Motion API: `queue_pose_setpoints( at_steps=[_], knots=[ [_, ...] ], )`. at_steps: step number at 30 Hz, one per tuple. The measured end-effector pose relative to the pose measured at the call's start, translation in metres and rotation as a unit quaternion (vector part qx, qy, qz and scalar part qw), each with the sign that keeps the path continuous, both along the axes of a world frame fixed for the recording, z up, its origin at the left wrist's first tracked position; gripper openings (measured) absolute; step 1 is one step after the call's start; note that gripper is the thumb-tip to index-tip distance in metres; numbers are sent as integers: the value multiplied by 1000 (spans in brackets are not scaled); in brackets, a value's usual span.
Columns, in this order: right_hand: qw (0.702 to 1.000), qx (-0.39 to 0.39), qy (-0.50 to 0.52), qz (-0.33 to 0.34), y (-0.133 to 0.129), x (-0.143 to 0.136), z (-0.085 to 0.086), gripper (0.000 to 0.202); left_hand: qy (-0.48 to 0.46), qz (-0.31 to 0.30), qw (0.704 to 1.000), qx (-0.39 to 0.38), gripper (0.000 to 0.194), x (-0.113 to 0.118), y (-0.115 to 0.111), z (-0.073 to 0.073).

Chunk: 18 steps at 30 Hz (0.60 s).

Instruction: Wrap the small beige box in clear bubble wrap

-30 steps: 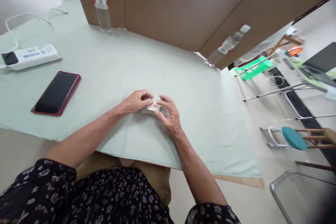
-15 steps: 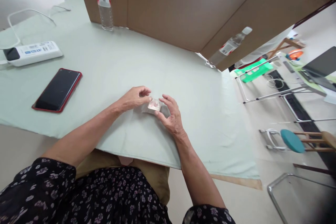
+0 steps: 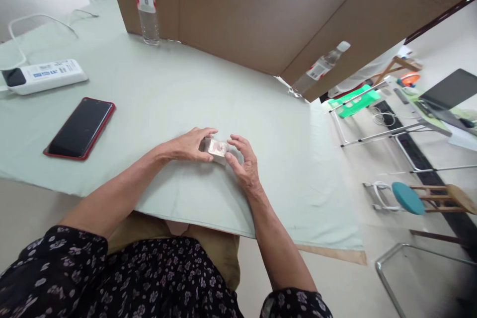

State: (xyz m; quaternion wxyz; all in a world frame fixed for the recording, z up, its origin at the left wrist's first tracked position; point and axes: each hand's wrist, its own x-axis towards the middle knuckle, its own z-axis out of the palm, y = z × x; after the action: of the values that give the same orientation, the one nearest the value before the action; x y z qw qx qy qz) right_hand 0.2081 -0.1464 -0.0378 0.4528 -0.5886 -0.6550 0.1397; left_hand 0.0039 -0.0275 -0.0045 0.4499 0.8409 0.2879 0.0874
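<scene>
A small clear box point(image 3: 217, 148) with a pale top marked in red sits on the cloth-covered table point(image 3: 223, 94), between my two hands. My left hand point(image 3: 190, 145) curves around its left end, fingers past the far side and thumb by the near left corner. Its thumb and fingers are apart. My right hand point(image 3: 246, 164) is at the right end, also with thumb and fingers spread. The right thumb tip is at the box's right edge; I cannot tell whether it presses there.
A red-cased phone point(image 3: 80, 128) and a white power strip point(image 3: 48, 77) lie left. Water bottles point(image 3: 145, 5) point(image 3: 318, 69) stand before a big cardboard panel point(image 3: 238, 15). Beyond the right edge are a teal stool point(image 3: 408, 198), a metal-framed chair point(image 3: 387, 263) and a laptop point(image 3: 450, 89).
My left hand has opened wider and come around the box's left end, its thumb moving to the near side. My right thumb has shifted from the near edge to the right edge.
</scene>
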Motion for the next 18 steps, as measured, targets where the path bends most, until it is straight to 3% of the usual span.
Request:
queue_pose_setpoints(
  at_steps=[4,10,15,18],
  knots=[
    [1000,18,-2,-17,0,-1,1,23,-13,0,998,63,84,8,-9,-6],
    [997,45,-57,-2,0,-3,2,22,-77,14,994,71,87,16,-17,-17],
    [993,77,-85,-33,0,-7,5,15,-113,-28,985,127,83,16,-23,-19],
    [991,92,-68,-66,0,-10,7,13,-127,-55,983,117,85,17,-27,-18]
  ],
)
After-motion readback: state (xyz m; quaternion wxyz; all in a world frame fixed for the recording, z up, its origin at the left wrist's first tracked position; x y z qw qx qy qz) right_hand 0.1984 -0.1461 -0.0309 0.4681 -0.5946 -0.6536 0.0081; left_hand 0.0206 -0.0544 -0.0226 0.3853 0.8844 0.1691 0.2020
